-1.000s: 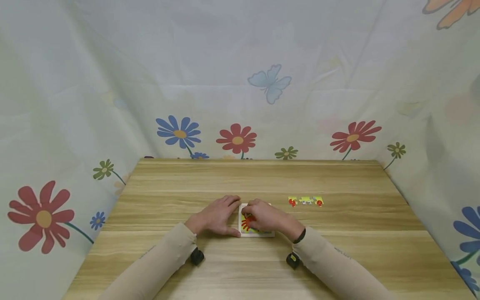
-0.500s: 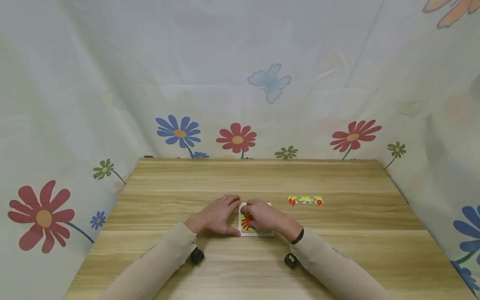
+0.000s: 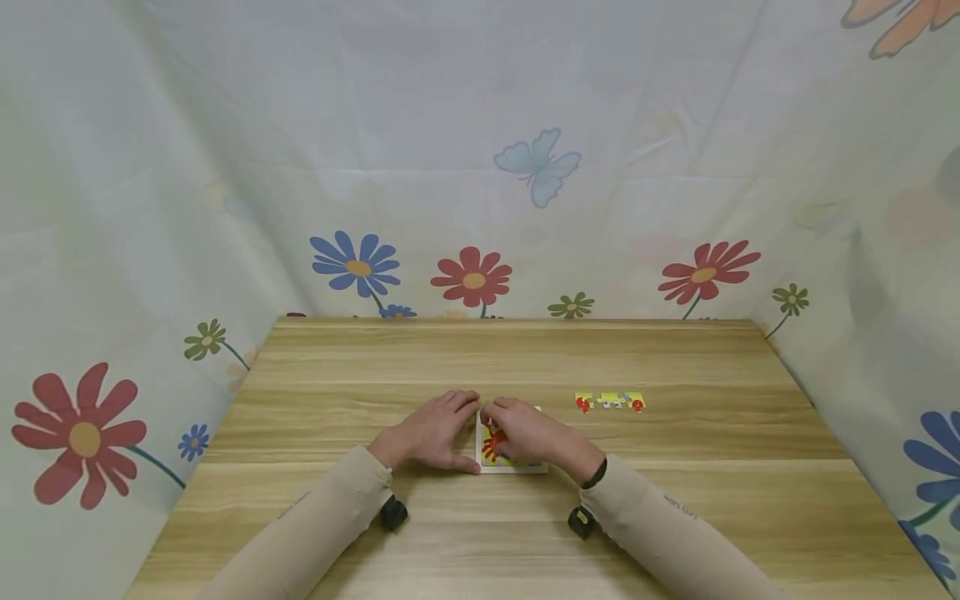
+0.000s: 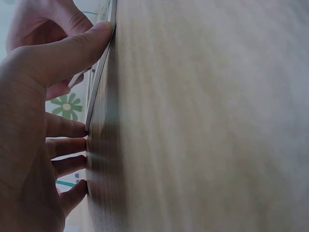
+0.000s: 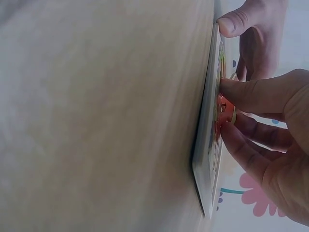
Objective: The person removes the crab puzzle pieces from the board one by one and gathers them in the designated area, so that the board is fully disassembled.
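A small square jigsaw board (image 3: 517, 470) with a white rim and a red and yellow picture lies flat on the table. My left hand (image 3: 437, 432) lies at its left side; in the left wrist view the thumb touches the near corner of the board's edge (image 4: 98, 79), and the spread fingertips rest by the far end and on the table. My right hand (image 3: 531, 432) is over the board. Between its thumb and fingers it pinches a red puzzle piece (image 5: 230, 107), tilted up from the board's surface. The hand covers much of the picture.
Three loose puzzle pieces, a left one (image 3: 583, 402), a middle one (image 3: 611, 401) and a right one (image 3: 637, 402), lie in a row to the board's right. The wooden table (image 3: 420, 354) ends at a flowered cloth backdrop (image 3: 405, 192).
The right hand has shifted slightly left over the board, and its fingers have altered their hold on the piece a little. The left hand and the loose pieces stay in place.
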Action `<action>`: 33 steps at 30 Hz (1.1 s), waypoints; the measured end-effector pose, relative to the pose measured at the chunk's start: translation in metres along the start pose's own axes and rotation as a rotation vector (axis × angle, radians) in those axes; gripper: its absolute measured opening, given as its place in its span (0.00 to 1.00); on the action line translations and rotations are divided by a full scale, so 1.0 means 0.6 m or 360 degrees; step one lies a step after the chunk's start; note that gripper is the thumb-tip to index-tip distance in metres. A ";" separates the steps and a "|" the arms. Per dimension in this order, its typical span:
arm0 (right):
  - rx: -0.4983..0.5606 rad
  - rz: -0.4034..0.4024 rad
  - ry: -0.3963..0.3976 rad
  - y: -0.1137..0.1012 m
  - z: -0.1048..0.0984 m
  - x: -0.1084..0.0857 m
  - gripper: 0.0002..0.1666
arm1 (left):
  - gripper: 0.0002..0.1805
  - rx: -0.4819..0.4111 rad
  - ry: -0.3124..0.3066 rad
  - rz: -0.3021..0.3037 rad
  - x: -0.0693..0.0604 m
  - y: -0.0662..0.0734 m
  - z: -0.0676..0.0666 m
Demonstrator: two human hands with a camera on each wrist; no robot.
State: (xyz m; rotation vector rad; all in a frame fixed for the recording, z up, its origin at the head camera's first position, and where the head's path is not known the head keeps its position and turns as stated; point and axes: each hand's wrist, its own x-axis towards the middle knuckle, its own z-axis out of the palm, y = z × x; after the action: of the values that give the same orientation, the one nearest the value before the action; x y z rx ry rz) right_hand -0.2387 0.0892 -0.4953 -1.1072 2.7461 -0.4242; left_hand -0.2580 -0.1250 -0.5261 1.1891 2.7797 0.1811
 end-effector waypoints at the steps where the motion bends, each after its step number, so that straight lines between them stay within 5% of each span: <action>1: 0.0002 0.0000 0.0002 0.000 0.000 0.000 0.22 | 0.60 0.0001 0.0000 0.0000 0.000 0.000 0.000; 14: 0.0038 -0.0045 0.0101 0.005 -0.004 -0.003 0.19 | 0.59 0.0009 0.0015 0.0015 0.001 0.004 -0.008; 33: 0.0046 -0.0045 0.0088 0.004 -0.005 -0.007 0.19 | 0.60 0.0014 0.0014 0.0022 -0.002 0.006 -0.007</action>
State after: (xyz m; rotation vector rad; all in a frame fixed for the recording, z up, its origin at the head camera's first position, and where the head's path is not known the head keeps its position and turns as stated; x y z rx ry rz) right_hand -0.2379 0.0942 -0.4930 -1.1453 2.7655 -0.5037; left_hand -0.2550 -0.1238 -0.5212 1.2125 2.7833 0.1757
